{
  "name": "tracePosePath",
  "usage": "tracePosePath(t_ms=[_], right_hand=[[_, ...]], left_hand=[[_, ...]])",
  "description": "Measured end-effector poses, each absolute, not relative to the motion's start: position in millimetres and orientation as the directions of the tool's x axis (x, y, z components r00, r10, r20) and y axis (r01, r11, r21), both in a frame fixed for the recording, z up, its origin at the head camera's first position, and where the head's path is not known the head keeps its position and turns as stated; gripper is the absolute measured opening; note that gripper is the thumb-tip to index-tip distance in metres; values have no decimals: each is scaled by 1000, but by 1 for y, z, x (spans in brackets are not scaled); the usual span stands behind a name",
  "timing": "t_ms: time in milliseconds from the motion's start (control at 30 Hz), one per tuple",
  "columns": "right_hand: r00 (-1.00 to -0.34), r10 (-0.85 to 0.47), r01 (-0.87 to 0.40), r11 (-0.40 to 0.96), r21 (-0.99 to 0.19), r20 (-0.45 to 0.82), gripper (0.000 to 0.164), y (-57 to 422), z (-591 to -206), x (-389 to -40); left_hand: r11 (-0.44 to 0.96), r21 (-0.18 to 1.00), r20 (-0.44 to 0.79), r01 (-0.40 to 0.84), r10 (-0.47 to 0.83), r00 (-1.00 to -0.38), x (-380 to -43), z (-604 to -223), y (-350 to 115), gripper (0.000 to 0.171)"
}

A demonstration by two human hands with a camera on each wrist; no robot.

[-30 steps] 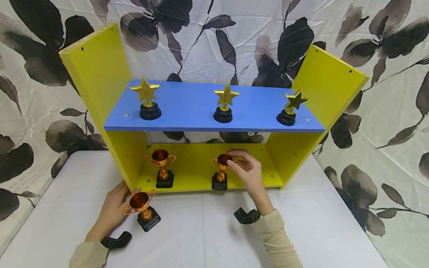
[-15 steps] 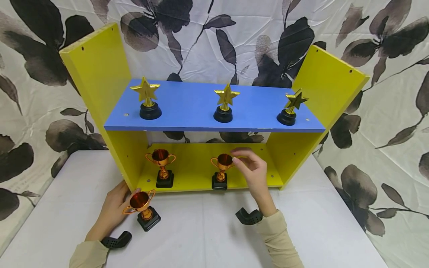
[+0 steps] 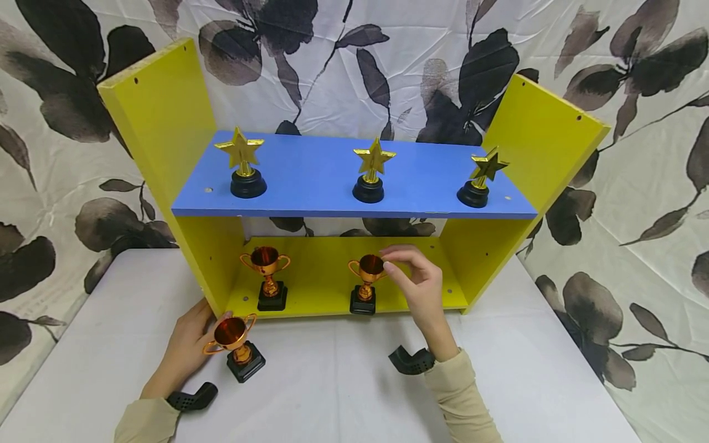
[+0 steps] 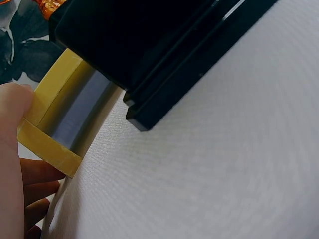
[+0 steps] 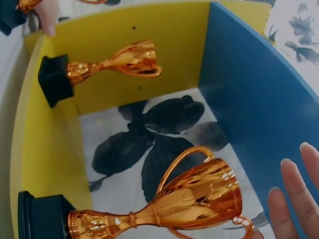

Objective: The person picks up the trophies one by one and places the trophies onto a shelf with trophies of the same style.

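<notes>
My left hand [image 3: 188,344] grips the lower front left corner of the yellow and blue shelf [image 3: 354,214]; in the left wrist view its thumb and fingers lie on either side of the yellow panel [image 4: 50,147]. Before this hand a bronze trophy cup [image 3: 235,344] stands on the table, its black base [image 4: 164,55] large in the left wrist view. On the bottom board, another trophy cup [image 3: 362,280] stands upright. Beside its right handle is my right hand [image 3: 421,286], fingers apart in the right wrist view, thumb close to the handle; contact is unclear.
A third bronze trophy cup [image 3: 268,277] stands at the left of the bottom board. Three gold star trophies, at left [image 3: 244,163], middle [image 3: 371,169] and right [image 3: 480,177], line the blue board. White cloth [image 3: 332,394] covers the table, with a floral cloth [image 3: 343,67] behind.
My right hand has moved slightly right, off the middle trophy cup's rim and handle, then stayed nearly still. That cup, the left hand and the shelf have not moved.
</notes>
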State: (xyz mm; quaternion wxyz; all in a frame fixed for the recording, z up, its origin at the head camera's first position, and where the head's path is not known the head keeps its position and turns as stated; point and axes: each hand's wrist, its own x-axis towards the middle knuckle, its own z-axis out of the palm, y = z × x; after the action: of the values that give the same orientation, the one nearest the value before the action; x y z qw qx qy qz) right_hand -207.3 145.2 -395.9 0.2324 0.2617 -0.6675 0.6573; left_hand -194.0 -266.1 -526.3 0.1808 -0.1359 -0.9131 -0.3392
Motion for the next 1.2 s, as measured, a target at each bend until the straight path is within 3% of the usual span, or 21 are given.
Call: tracePosePath(t_ms=[633,967,1200], right_hand=[[-728,-70,-684,-1,-730,682,19,142,-379,-191],[-725,-96,-684,-6,-729,682,11,138,-377,-187],[-684,-140,-718,-45,-695,716,7,128,-374,-182]], left_hand=[[735,553,444,392,138,-885,-194,-528,-268,51],[735,557,440,387,134,-888,-194,-528,-267,51],[737,556,439,384,133,-889,-195,-529,-266,52]])
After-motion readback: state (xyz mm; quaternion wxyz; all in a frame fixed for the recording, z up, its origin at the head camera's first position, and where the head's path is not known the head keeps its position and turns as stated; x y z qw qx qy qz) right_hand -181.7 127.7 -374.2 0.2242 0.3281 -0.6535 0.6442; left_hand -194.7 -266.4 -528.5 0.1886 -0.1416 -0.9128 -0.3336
